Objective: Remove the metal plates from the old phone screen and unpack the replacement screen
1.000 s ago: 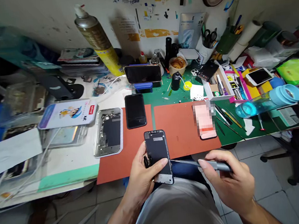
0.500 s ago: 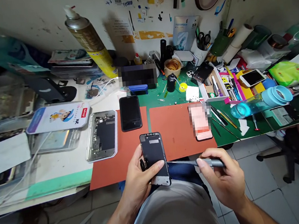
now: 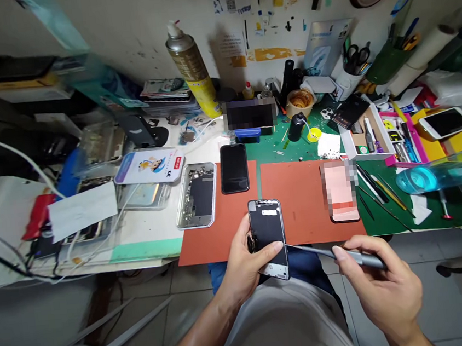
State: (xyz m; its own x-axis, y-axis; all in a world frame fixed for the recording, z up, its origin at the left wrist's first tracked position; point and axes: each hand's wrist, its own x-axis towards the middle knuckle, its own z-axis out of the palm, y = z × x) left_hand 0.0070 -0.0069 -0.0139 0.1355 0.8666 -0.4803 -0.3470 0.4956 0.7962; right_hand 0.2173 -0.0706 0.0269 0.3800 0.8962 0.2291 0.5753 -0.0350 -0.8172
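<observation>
My left hand (image 3: 246, 257) grips a phone screen (image 3: 266, 224) by its left side, thumb lying across its dark back. A flex cable (image 3: 251, 242) sticks out by the fingers. In my right hand (image 3: 380, 281) is a slim pry tool (image 3: 364, 258) with a grey handle, pinched between thumb and fingers. Its thin tip meets the screen's right edge, close to my left thumb; whether it is inserted there I cannot tell. The screen is held above my lap, at the front edge of the reddish-brown mat (image 3: 295, 199).
An opened phone housing in a pale tray (image 3: 196, 196) and a black phone (image 3: 233, 168) lie left on the bench. A phone with a pink screen (image 3: 340, 192) and several thin tools (image 3: 381, 190) lie right, near a blue bottle (image 3: 421, 179). A spray can (image 3: 193, 69) stands behind.
The head view has turned left, so everything appears farther right. Both hands keep their grips, and the tool's tip remains at the screen's right edge.
</observation>
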